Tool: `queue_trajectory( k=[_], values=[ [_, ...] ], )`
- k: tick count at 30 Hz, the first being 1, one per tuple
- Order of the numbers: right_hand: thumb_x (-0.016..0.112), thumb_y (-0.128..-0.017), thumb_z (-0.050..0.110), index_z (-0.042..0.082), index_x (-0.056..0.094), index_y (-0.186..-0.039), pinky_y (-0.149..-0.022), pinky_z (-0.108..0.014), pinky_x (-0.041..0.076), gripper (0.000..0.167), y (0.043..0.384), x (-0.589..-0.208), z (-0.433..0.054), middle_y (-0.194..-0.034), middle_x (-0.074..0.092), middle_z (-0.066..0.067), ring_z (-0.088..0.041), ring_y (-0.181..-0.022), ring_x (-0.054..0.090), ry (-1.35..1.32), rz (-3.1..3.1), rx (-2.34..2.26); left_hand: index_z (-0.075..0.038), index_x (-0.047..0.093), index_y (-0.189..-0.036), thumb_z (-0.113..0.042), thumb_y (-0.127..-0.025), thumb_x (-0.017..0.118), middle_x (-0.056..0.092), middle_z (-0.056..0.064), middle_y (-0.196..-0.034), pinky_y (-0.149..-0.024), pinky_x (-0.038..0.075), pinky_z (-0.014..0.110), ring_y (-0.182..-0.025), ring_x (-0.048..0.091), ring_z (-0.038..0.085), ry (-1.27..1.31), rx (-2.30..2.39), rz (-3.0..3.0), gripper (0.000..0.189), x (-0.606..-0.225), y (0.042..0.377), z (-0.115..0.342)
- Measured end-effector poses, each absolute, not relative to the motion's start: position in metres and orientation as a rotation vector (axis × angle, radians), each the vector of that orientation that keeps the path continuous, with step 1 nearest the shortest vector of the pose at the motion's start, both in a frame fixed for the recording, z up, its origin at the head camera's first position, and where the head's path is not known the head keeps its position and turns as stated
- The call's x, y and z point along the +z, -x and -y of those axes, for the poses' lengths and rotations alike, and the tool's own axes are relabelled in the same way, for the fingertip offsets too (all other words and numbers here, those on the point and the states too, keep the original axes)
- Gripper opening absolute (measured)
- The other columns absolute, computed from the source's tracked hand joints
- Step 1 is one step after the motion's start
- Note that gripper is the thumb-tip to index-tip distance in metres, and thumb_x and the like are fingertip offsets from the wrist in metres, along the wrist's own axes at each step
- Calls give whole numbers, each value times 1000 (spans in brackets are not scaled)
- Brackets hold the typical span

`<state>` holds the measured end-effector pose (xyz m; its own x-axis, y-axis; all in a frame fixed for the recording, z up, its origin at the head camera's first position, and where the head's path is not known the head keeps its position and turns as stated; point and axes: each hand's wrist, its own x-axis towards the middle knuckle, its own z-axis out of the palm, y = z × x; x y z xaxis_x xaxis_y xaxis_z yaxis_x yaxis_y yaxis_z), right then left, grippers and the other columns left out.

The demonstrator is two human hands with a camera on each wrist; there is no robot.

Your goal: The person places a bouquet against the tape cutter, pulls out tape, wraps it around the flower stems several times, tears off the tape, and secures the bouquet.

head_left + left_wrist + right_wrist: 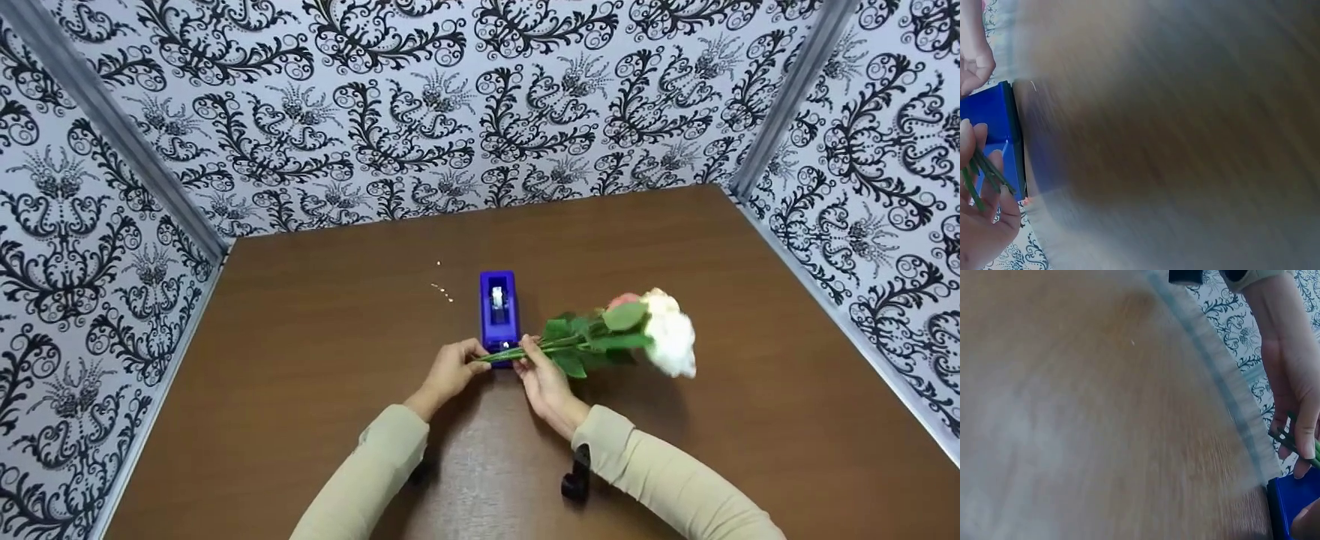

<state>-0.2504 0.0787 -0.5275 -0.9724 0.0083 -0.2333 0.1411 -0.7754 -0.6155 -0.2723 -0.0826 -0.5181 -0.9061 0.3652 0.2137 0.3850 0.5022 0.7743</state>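
Observation:
A bunch of artificial-looking flowers [667, 337], with white and pink blooms and green leaves, lies across both hands, blooms to the right. My left hand [452, 370] pinches the cut ends of its green stems [985, 171] between thumb and fingers. Farther up the stems, just below the leaves, my right hand [546, 386] grips them with the thumb on top. Directly under the stems stands a blue tape dispenser [498, 307] with a roll of clear tape [497, 296] in it. Its near end is partly hidden by the stems and fingers.
Small white bits [442, 291] lie on the brown wooden table [322, 322] left of the dispenser. Patterned black-and-white panels [450, 112] wall the table at the back and sides. A black wrist camera [576, 480] hangs under the right sleeve.

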Motion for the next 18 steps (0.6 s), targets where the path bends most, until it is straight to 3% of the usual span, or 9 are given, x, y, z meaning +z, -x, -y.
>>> queue_trajectory(
  k=[6, 9, 13, 18],
  values=[
    [64, -84, 18, 15, 61, -82, -66, -20, 42, 5, 254, -529, -87, -75, 62, 4, -6, -63, 49, -384, -1171, -2812, -1, 66, -88, -13, -86, 62, 67, 8, -82, -69, 48, 27, -75, 59, 16, 764, -1389, 2750, 13, -513, 275, 85],
    [60, -87, 13, 14, 61, -86, -65, -20, 43, 2, 257, -529, -92, -77, 64, 4, -5, -61, 49, -336, -1263, -2757, 2, 68, -91, -13, -87, 60, 68, 12, -85, -70, 48, 25, -78, 61, 18, 785, -1451, 2756, 17, -510, 277, 85],
    [52, -91, 5, 15, 59, -85, -65, -19, 43, 14, 258, -529, -94, -79, 65, 5, -6, -60, 50, -265, -1282, -2721, 4, 69, -87, -7, -81, 67, 69, 13, -84, -70, 47, 24, -77, 59, 16, 745, -1458, 2762, 13, -508, 280, 84],
    [59, -87, 10, 17, 56, -82, -75, -23, 40, 10, 255, -530, -93, -78, 63, 7, -7, -67, 51, -146, -1197, -2711, 3, 67, -81, -1, -73, 72, 67, 12, -78, -68, 46, 23, -72, 55, 11, 647, -1503, 2752, 10, -510, 280, 82]
  ],
)
